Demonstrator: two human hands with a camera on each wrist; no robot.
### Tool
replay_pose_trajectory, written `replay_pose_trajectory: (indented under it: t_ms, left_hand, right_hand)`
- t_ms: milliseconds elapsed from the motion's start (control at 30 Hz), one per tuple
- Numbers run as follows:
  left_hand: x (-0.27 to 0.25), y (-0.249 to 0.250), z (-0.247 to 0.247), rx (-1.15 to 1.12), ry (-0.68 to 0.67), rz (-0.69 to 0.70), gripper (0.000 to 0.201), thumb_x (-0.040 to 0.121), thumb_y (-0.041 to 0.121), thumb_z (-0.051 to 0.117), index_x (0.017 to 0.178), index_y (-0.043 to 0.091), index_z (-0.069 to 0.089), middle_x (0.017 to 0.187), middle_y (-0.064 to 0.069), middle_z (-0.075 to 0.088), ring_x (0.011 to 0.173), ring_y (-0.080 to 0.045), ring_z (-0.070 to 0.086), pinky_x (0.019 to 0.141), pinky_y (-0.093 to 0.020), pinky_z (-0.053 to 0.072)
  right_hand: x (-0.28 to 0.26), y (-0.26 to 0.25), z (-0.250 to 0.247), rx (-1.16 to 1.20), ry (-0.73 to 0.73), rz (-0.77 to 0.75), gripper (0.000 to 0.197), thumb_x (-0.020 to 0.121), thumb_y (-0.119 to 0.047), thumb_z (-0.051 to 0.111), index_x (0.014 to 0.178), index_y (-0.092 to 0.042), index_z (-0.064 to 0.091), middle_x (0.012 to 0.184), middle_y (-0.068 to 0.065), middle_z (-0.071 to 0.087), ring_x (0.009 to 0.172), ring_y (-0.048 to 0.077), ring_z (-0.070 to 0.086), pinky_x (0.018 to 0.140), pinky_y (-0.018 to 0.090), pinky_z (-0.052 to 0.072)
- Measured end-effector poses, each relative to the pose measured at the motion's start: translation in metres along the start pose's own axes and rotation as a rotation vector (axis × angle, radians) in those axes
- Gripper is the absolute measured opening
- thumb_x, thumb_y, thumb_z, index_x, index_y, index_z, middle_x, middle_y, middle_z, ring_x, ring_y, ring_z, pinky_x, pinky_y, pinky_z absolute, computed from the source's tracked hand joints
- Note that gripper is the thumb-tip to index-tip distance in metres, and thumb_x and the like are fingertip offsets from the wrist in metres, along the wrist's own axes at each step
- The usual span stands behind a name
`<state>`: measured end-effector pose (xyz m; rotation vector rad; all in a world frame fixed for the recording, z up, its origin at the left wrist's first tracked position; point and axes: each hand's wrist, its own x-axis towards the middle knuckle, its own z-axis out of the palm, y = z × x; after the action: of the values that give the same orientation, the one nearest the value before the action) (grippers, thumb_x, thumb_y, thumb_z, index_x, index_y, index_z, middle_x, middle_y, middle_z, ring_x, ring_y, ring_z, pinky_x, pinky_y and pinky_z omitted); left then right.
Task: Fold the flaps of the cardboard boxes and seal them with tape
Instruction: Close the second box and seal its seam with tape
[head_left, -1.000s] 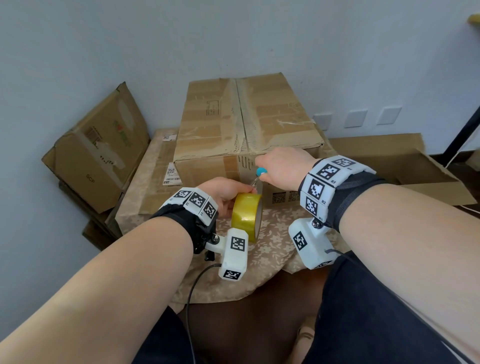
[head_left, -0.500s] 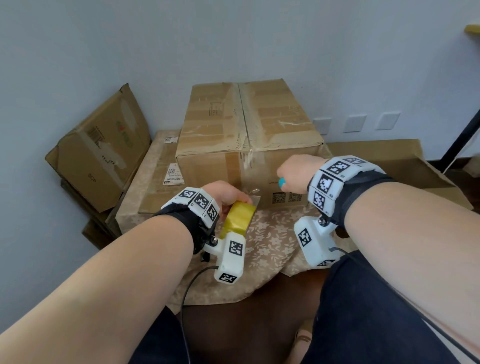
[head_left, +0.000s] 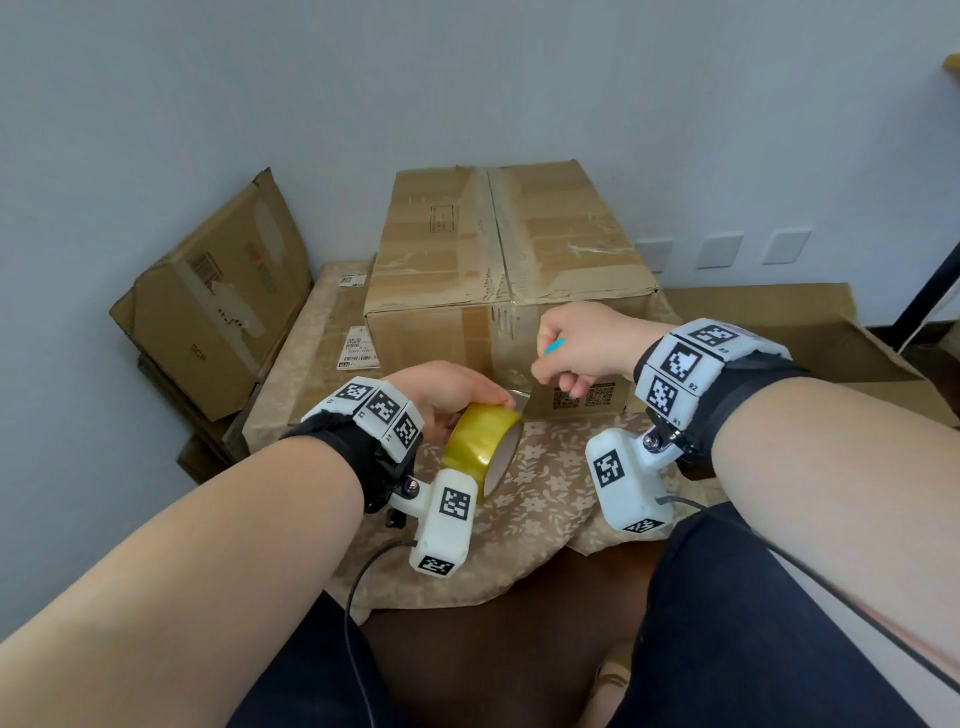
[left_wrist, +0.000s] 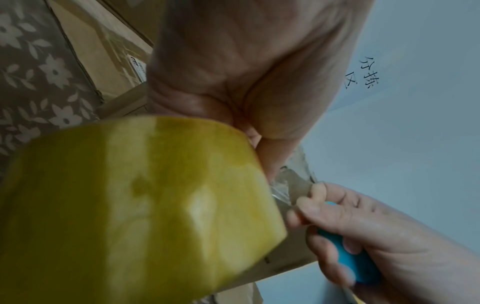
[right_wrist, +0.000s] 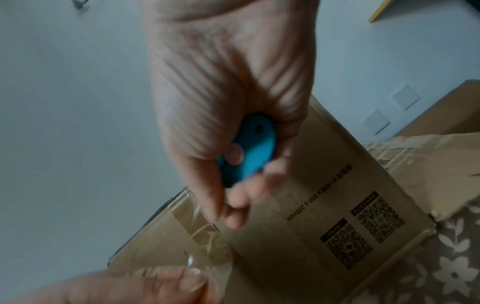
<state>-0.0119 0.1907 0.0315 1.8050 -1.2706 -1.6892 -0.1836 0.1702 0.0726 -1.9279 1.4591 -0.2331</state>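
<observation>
A closed cardboard box (head_left: 509, 249) stands on a floral cloth, its top seam taped, with clear tape running down its front face (right_wrist: 207, 232). My left hand (head_left: 447, 395) grips a yellow tape roll (head_left: 483, 447) just in front of the box; the roll fills the left wrist view (left_wrist: 135, 209). A short strip of tape stretches from the roll toward the box front. My right hand (head_left: 576, 348) is curled round a small blue cutter (right_wrist: 246, 150), close to the box front and just right of the strip; its blue handle (left_wrist: 345, 259) also shows in the left wrist view.
A second cardboard box (head_left: 213, 296) leans against the wall at the left. A flattened box (head_left: 810, 343) lies to the right. The floral cloth (head_left: 540, 499) covers the table's near edge. Wall sockets (head_left: 719, 251) sit behind the box. My legs are below.
The right hand with the cutter has come down from the box's top front edge to the tape strip near the roll. The left hand tilted the roll and lowered it slightly.
</observation>
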Motion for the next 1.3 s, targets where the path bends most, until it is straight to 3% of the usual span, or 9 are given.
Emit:
replay_pose_trajectory:
  t_ms: [67, 167, 233, 367, 467, 600, 900, 1067, 1300]
  left_hand:
    - [-0.004, 0.001, -0.004, -0.031, -0.017, 0.026, 0.012, 0.09, 0.015, 0.061, 0.085, 0.012, 0.071, 0.089, -0.007, 0.068, 0.081, -0.019, 0.06, 0.076, -0.032, 0.051]
    - [-0.012, 0.008, -0.013, -0.086, -0.01, 0.065, 0.011, 0.089, 0.016, 0.062, 0.087, 0.011, 0.071, 0.095, -0.01, 0.068, 0.085, -0.023, 0.062, 0.082, -0.036, 0.052]
    - [-0.018, 0.014, -0.017, -0.107, 0.015, 0.084, 0.01, 0.088, 0.016, 0.063, 0.088, 0.011, 0.071, 0.097, -0.01, 0.068, 0.085, -0.023, 0.062, 0.081, -0.037, 0.052]
    - [-0.026, 0.021, -0.023, -0.115, 0.039, 0.104, 0.013, 0.086, 0.017, 0.065, 0.095, 0.009, 0.07, 0.105, -0.012, 0.067, 0.091, -0.025, 0.061, 0.094, -0.041, 0.049]
    - [-0.031, 0.022, -0.025, -0.131, 0.041, 0.104, 0.014, 0.087, 0.017, 0.065, 0.096, 0.009, 0.07, 0.105, -0.012, 0.067, 0.094, -0.026, 0.061, 0.097, -0.044, 0.047]
    - [-0.036, 0.023, -0.027, -0.14, 0.042, 0.115, 0.012, 0.088, 0.018, 0.064, 0.093, 0.01, 0.07, 0.101, -0.01, 0.067, 0.093, -0.025, 0.061, 0.096, -0.044, 0.048]
    - [-0.048, 0.028, -0.034, -0.128, 0.069, 0.152, 0.011, 0.091, 0.018, 0.06, 0.09, 0.012, 0.069, 0.096, -0.007, 0.067, 0.088, -0.022, 0.06, 0.09, -0.04, 0.049]
    - [-0.053, 0.029, -0.039, -0.13, 0.08, 0.159, 0.01, 0.091, 0.019, 0.06, 0.09, 0.013, 0.069, 0.091, -0.005, 0.068, 0.085, -0.02, 0.061, 0.085, -0.037, 0.05]
    - [-0.058, 0.027, -0.045, -0.158, 0.1, 0.178, 0.009, 0.088, 0.017, 0.063, 0.092, 0.011, 0.069, 0.094, -0.006, 0.068, 0.084, -0.02, 0.062, 0.083, -0.037, 0.052]
  right_hand:
    - [0.001, -0.002, -0.001, 0.053, 0.066, -0.031, 0.012, 0.08, -0.015, 0.071, 0.076, -0.014, 0.06, 0.057, 0.001, 0.06, 0.05, 0.015, 0.05, 0.045, 0.021, 0.042]
    - [0.001, -0.009, -0.007, 0.193, 0.097, -0.077, 0.02, 0.08, -0.018, 0.074, 0.074, -0.02, 0.055, 0.062, 0.001, 0.06, 0.054, 0.012, 0.049, 0.041, 0.02, 0.033]
    - [-0.002, -0.014, -0.01, 0.194, 0.076, -0.111, 0.02, 0.079, -0.018, 0.074, 0.076, -0.023, 0.055, 0.07, 0.003, 0.062, 0.059, 0.011, 0.049, 0.043, 0.02, 0.032]
    - [-0.005, -0.023, -0.008, 0.252, 0.117, -0.148, 0.016, 0.079, -0.014, 0.075, 0.08, -0.025, 0.063, 0.09, 0.01, 0.071, 0.068, 0.008, 0.058, 0.047, 0.019, 0.037]
    - [-0.005, -0.027, -0.004, 0.319, 0.172, -0.149, 0.017, 0.08, -0.011, 0.074, 0.089, -0.024, 0.069, 0.093, 0.014, 0.072, 0.07, 0.009, 0.061, 0.048, 0.018, 0.039]
    - [-0.005, -0.031, -0.004, 0.364, 0.191, -0.145, 0.017, 0.079, -0.009, 0.074, 0.092, -0.019, 0.07, 0.081, 0.009, 0.069, 0.071, 0.011, 0.061, 0.045, 0.015, 0.041]
    - [-0.003, -0.042, -0.005, 0.431, 0.216, -0.169, 0.019, 0.081, -0.003, 0.071, 0.088, -0.015, 0.06, 0.087, 0.011, 0.068, 0.062, 0.009, 0.061, 0.045, 0.016, 0.043]
    - [-0.001, -0.048, -0.004, 0.451, 0.195, -0.159, 0.014, 0.081, -0.003, 0.071, 0.089, -0.014, 0.068, 0.077, 0.002, 0.067, 0.06, 0.005, 0.06, 0.044, 0.014, 0.042]
    - [-0.002, -0.056, -0.003, 0.461, 0.166, -0.149, 0.012, 0.081, -0.004, 0.072, 0.09, -0.012, 0.07, 0.077, 0.004, 0.067, 0.061, 0.006, 0.059, 0.044, 0.014, 0.043]
